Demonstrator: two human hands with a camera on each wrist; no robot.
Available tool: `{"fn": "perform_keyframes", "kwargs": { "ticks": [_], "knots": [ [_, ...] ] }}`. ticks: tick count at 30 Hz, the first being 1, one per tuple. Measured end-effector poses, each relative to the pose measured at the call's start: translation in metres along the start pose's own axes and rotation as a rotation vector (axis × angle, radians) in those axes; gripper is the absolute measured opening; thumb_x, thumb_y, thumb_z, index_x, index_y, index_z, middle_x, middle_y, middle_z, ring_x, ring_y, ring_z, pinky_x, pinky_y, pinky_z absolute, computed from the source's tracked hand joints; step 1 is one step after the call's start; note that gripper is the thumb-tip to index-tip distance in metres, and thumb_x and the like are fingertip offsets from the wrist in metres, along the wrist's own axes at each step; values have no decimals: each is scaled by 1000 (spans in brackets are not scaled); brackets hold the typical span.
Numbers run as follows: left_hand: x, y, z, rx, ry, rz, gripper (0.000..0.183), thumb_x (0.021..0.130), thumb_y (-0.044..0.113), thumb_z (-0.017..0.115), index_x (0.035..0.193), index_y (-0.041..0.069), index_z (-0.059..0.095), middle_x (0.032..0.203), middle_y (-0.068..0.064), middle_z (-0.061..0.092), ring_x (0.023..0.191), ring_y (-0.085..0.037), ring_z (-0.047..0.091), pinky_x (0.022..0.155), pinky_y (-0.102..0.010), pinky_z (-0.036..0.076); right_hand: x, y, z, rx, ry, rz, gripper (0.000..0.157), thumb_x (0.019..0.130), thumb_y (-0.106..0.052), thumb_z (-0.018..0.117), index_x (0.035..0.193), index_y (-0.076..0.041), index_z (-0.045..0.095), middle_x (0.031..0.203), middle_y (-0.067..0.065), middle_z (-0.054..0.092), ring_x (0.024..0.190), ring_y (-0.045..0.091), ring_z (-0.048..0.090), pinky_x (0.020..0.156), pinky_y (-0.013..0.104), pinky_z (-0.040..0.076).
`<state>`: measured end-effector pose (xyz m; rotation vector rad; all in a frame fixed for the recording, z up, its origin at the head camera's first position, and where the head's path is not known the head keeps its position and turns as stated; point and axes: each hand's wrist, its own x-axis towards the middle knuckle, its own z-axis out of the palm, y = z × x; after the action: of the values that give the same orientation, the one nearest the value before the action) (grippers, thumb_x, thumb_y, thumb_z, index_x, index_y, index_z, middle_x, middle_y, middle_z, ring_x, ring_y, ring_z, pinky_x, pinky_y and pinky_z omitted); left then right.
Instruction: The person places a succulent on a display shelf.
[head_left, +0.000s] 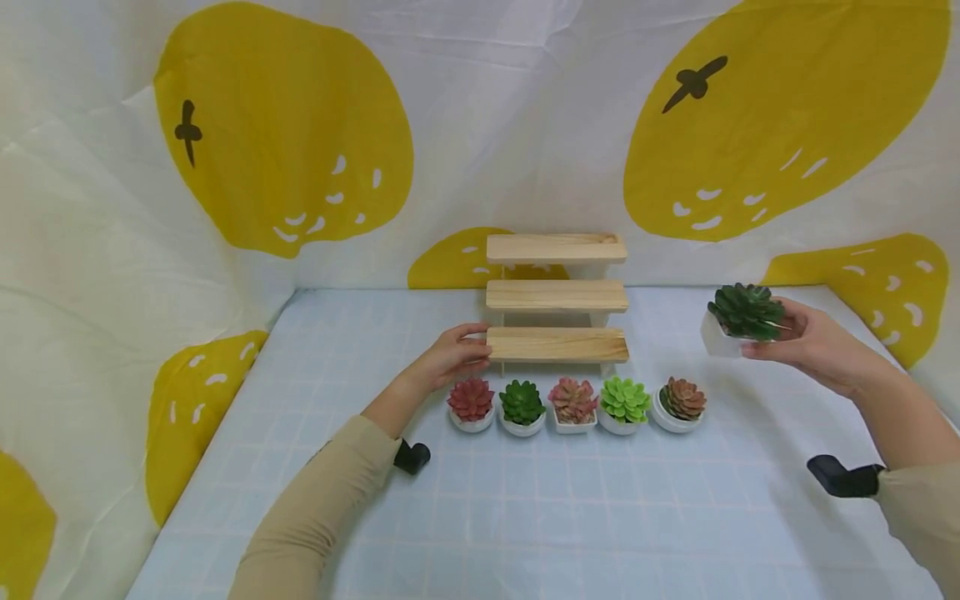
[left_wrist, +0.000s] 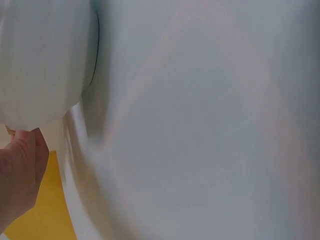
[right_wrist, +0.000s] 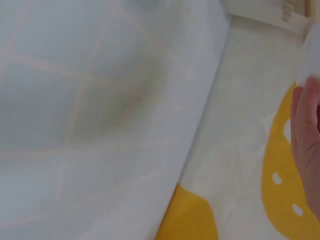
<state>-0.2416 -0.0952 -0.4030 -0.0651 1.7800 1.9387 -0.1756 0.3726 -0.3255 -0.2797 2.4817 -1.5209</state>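
A three-tier wooden display stand point(head_left: 557, 344) rises at the back of the table. My left hand point(head_left: 452, 357) grips the left end of its lowest tier, fingers at the board's edge. Up in the air on the right, my right hand point(head_left: 817, 346) holds a potted succulent with dark green leaves point(head_left: 746, 312) and a white pot point(head_left: 722, 337). A row of small potted succulents stands before the stand: dark red point(head_left: 471, 399), green point(head_left: 522, 402), pink point(head_left: 573, 400), bright green point(head_left: 625, 399) and brownish point(head_left: 682, 398). The left wrist view shows a pale pot point(left_wrist: 42, 60) up close.
A light blue checked cloth point(head_left: 540, 525) covers the table. Behind and to the left hangs a white curtain point(head_left: 517, 108) printed with large yellow fruit. Dark wrist mounts point(head_left: 846, 478) stick out from both sleeves.
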Motion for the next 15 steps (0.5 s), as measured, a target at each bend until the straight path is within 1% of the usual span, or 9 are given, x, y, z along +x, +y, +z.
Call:
{"fn": "perform_keyframes", "kwargs": {
  "ticks": [2,4,8,11,15],
  "knots": [
    [-1,0,0,-1,6,0,50,92,-3,53,139,4,39,123,-18,49,80,-12,58,74,-22,54,4,-6,0,13,-9,-20,51,87,7,58,120,-31,48,107,-19,62,91,4,59,73,17,52],
    [-1,0,0,-2,11,-1,50,91,-2,54,139,4,39,123,-18,50,80,-12,58,74,-22,54,8,-13,0,22,-9,-18,49,87,6,58,119,-30,50,107,-19,61,92,4,59,74,18,52],
    [-2,0,0,-5,19,-3,50,91,-2,54,139,5,40,124,-18,49,81,-12,58,76,-23,54,16,-29,0,9,35,53,47,88,-2,62,116,-37,49,106,-22,57,91,3,58,75,16,51],
    [-2,0,0,-9,20,0,50,91,-2,54,139,5,40,125,-19,49,82,-13,58,77,-24,54,23,-42,1,6,47,79,47,88,-5,63,121,-34,45,107,-22,55,93,3,56,76,16,51],
    [0,-2,-1,-16,18,7,50,91,-2,54,139,4,40,125,-19,49,83,-13,58,76,-24,54,35,-57,4,18,30,65,51,89,-4,61,129,-27,39,110,-19,53,96,3,53,77,18,52]
  ]
}}
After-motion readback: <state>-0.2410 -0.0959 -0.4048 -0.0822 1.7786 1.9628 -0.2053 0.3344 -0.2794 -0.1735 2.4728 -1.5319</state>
